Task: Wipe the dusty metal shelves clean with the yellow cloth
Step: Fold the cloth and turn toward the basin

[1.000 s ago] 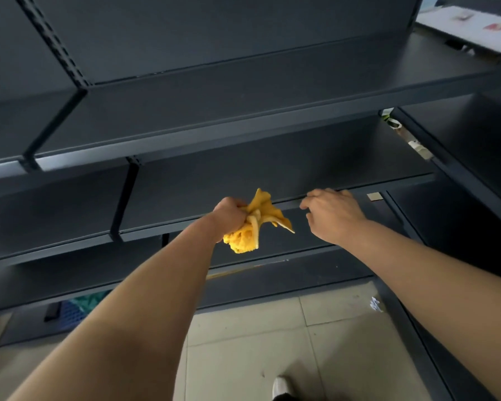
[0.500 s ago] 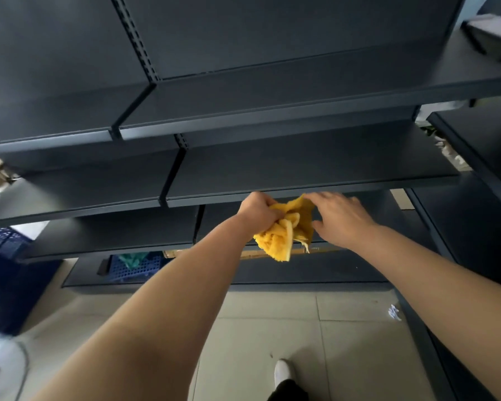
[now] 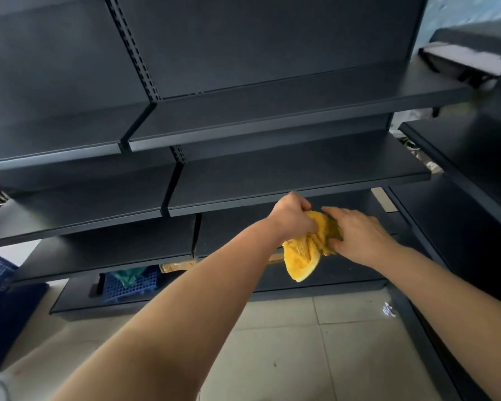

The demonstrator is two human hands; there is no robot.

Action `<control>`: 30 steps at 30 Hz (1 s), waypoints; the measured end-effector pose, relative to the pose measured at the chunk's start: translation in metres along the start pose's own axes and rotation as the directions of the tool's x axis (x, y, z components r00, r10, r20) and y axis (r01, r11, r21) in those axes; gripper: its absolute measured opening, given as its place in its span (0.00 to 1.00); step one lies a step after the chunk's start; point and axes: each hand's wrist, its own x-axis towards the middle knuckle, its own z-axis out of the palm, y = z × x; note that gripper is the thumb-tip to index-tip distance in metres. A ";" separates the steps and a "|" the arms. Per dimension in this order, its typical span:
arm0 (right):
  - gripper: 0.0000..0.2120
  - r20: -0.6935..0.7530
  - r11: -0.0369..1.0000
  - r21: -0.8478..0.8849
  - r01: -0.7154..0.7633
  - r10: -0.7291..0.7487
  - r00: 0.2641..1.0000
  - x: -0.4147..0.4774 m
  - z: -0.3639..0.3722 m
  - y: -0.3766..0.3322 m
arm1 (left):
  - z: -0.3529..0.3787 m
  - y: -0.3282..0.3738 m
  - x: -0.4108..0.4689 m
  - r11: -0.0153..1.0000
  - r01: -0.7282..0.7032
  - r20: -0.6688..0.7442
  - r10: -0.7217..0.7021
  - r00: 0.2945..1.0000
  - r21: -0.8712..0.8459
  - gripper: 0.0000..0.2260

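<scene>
- A pale tiled floor [image 3: 287, 342] is seen nearest, with a small white scrap [image 3: 388, 310] lying on it at the right.
- The yellow cloth [image 3: 304, 256] is held bunched in mid-air, in front of the lower shelf [image 3: 237, 235], its loose end hanging down.
- The left hand [image 3: 294, 217] is closed in a fist-like grip on the cloth's upper left part.
- The right hand [image 3: 359, 235] is laid on the cloth's right side, fingers curled onto the fabric.
- A blue crate [image 3: 130, 285] is seen on the bottom shelf, far left.
- Dark metal shelves [image 3: 272, 180] are stacked beyond, above the hands.
</scene>
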 end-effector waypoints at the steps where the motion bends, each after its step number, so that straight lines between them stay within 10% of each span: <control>1: 0.25 -0.027 1.000 0.009 -0.018 0.018 0.999 -0.002 0.002 -0.005 | -0.004 -0.003 0.000 1.000 0.000 0.011 0.000 1.000 -0.020 0.21; 6: 0.11 -0.183 0.985 -0.105 -0.139 0.119 0.976 -0.006 0.009 -0.040 | -0.031 -0.030 -0.003 1.000 -0.025 0.069 0.024 0.997 0.008 0.25; 13: 0.10 -0.341 0.941 -0.162 -0.297 0.229 0.912 -0.017 0.006 -0.064 | -0.059 -0.077 -0.001 0.852 -0.160 0.080 0.138 0.987 0.499 0.20; 20: 0.10 -0.345 0.892 -0.124 -0.436 0.373 0.861 -0.041 0.015 -0.081 | -0.064 -0.066 0.010 0.918 -0.180 -0.016 0.199 0.980 0.354 0.13; 27: 0.32 0.000 0.844 0.177 -0.507 0.515 0.857 -0.051 0.003 -0.082 | -0.035 -0.027 0.010 0.976 -0.210 0.287 0.218 0.933 -0.058 0.16; 30: 0.19 -0.058 0.851 0.126 -0.510 0.520 0.852 -0.054 0.005 -0.073 | -0.021 -0.013 0.009 0.950 -0.309 0.375 0.299 0.878 -0.034 0.20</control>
